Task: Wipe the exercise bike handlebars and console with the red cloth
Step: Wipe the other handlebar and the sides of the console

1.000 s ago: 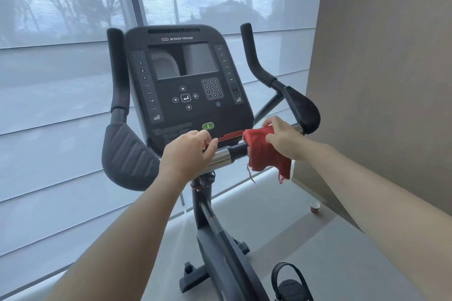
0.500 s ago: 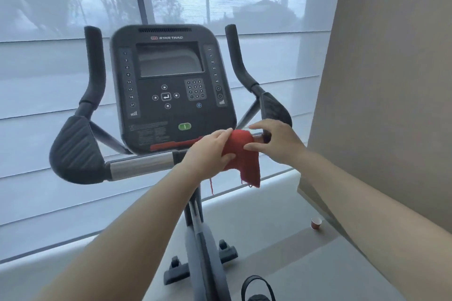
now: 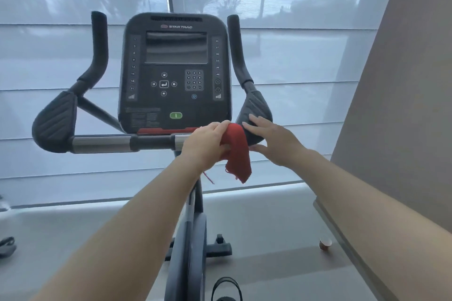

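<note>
Head view: left hand [image 3: 208,144] clutches red cloth [image 3: 238,151] on handlebar [image 3: 102,143], right hand's [image 3: 274,142] straight fingers [image 3: 256,121] touch pad [image 3: 254,107].

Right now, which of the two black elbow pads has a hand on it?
The right pad, beside the red cloth: the right hand lays straight fingers on it. The left pad, on the far side, is untouched.

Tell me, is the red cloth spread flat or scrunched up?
Scrunched: the left hand grips the red cloth in a wad, one end dangling.
</note>
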The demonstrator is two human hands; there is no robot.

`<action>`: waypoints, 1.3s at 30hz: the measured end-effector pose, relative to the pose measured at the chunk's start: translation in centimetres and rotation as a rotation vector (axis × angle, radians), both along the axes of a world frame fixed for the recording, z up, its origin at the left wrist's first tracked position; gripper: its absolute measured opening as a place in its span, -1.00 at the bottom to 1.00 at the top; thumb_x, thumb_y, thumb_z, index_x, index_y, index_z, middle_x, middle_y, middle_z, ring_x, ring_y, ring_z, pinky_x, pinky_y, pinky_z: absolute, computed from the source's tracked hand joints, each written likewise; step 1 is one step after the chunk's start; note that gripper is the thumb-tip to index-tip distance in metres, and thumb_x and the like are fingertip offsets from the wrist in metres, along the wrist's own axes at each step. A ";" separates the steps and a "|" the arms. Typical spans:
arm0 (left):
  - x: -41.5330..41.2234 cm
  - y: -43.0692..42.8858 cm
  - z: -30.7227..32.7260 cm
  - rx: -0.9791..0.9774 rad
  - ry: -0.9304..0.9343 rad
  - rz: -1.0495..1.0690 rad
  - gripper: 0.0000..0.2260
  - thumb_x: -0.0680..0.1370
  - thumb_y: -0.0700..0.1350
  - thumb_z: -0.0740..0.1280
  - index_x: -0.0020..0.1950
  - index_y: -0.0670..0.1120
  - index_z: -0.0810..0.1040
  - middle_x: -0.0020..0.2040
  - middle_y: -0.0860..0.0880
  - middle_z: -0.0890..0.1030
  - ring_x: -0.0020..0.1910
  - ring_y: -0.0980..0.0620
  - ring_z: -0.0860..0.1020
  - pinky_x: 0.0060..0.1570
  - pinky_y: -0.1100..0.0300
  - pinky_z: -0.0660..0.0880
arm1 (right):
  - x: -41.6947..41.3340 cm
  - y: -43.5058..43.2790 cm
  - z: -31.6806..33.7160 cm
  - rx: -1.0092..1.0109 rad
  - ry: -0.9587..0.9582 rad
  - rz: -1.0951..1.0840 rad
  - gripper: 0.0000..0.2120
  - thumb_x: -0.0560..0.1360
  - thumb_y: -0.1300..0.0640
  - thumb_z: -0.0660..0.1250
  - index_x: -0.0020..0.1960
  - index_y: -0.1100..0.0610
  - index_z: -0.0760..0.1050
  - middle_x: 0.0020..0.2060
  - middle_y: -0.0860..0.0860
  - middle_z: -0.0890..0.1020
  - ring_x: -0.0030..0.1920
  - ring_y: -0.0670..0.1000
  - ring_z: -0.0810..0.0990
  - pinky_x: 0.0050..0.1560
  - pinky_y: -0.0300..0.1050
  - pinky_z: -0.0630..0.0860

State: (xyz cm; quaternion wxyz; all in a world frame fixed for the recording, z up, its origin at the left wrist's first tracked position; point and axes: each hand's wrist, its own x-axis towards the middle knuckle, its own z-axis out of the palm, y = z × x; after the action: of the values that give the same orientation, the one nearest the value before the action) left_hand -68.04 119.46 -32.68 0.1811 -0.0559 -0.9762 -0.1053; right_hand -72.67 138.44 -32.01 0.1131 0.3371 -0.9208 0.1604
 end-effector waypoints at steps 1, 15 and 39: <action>-0.1 -0.1 0.1 0.000 -0.014 0.001 -0.48 0.54 0.02 0.25 0.48 0.06 0.17 0.40 0.04 0.38 0.29 -0.11 0.40 0.18 0.01 0.39 | 0.0 0.0 -0.1 0.012 0.006 0.004 -0.41 0.51 0.02 0.31 0.48 -0.02 0.16 0.51 -0.05 0.11 0.50 -0.05 0.05 0.40 -0.16 0.11; 2.2 -3.8 1.9 0.186 -0.224 0.021 -0.40 0.36 0.08 0.33 0.37 0.01 0.31 0.34 0.03 0.43 0.25 -0.04 0.41 0.45 -0.05 0.08 | 0.1 -0.1 0.5 0.053 0.008 0.005 -0.40 0.51 0.06 0.31 0.48 -0.02 0.15 0.52 -0.04 0.09 0.51 -0.02 0.04 0.41 -0.08 0.18; 0.7 1.3 -1.0 0.146 0.084 0.270 -0.40 0.23 0.33 0.30 0.24 0.24 0.33 0.18 0.21 0.52 0.19 0.06 0.46 0.24 -0.05 0.31 | -9.2 1.5 -0.5 -0.134 0.153 0.443 -0.29 0.38 -0.39 0.06 0.40 -0.03 0.33 0.46 0.00 0.27 0.48 0.04 0.14 0.43 -0.16 -0.08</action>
State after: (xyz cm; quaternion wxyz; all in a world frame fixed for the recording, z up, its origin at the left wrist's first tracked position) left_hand -67.30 120.77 -33.73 0.2381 0.0850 -0.9561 -0.1482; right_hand -81.88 139.90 -32.47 0.1668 0.5336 -0.8005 0.2158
